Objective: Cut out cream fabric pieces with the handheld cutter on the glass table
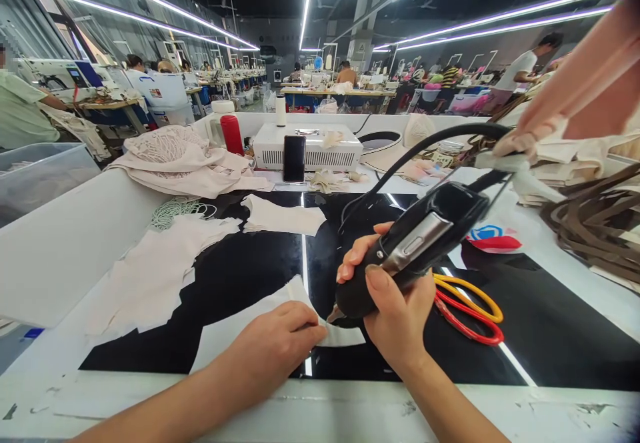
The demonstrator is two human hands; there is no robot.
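My right hand (395, 309) grips a black corded hand tool (420, 243), its metal tip touching a strip of pale fabric (240, 326) on the dark glass work surface (240, 276). My left hand (275, 346) lies flat on that strip, fingers pressing it down just left of the tool's tip. The tool's black cable (425, 143) arcs up and back toward a white control box (310, 146).
More pale fabric pieces (150, 276) lie left and centre. Red and yellow loops (470, 309) rest right of my hand. A phone (294, 158) leans on the box, a red bottle (232, 134) beside it. Brown straps (595, 223) pile at right, where another person's arm (575, 89) reaches in.
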